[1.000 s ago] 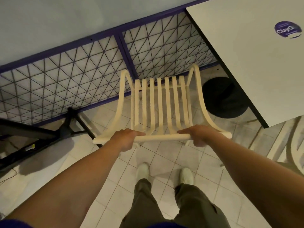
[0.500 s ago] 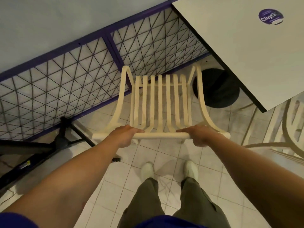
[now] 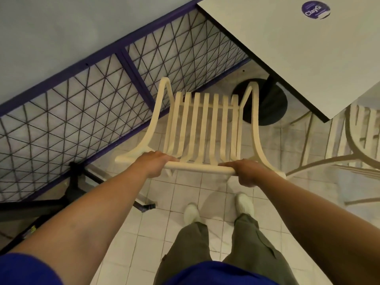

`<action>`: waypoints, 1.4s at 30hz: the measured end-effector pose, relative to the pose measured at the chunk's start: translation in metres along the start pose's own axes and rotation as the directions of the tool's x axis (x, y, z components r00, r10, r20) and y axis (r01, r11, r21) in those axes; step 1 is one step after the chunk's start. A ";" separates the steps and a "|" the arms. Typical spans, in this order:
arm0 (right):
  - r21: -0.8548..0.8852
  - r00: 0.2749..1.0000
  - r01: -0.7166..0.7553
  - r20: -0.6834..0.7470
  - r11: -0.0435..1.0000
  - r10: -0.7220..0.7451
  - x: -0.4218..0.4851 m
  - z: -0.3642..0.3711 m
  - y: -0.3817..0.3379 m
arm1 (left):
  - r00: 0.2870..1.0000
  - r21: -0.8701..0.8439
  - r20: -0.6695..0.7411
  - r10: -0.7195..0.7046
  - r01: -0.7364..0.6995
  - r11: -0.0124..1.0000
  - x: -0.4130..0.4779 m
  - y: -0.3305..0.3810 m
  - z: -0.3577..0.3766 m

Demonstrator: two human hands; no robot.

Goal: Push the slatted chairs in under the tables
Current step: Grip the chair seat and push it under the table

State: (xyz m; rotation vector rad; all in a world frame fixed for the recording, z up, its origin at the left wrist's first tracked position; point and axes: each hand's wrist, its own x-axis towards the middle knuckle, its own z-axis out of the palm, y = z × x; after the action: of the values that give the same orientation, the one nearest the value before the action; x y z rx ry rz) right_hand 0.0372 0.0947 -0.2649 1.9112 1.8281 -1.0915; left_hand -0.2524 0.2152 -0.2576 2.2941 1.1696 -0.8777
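Left hand [image 3: 153, 163] wrapped over top rail of cream slatted chair [image 3: 202, 128], near rail's left end. Right hand [image 3: 247, 173] grips same rail toward right end, fingers curled under. Both forearms stretched forward. Chair stands on white tiled floor [image 3: 164, 227], seat pointing away toward purple mesh fence [image 3: 86, 103]. White table [image 3: 304, 58] up right, its black round base [image 3: 267, 105] just beside chair's front right corner. Chair not under tabletop. Second slatted chair [image 3: 357, 136] partly visible at far right.

The mesh railing [image 3: 82, 120] hems the chair [image 3: 199, 168] leftward; the black table base [image 3: 274, 109] stands ahead-right.
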 end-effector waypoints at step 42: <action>0.033 0.976 -0.137 0.176 0.990 0.129 0.013 -0.005 -0.032 | 0.996 0.060 0.030 0.080 -0.082 0.995 0.011 -0.010 0.002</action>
State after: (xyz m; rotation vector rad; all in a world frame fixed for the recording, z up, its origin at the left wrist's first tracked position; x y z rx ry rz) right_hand 0.0079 0.1130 -0.2610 1.8682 1.5719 -1.2211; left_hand -0.2564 0.2255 -0.2680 2.3531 1.0439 -0.9238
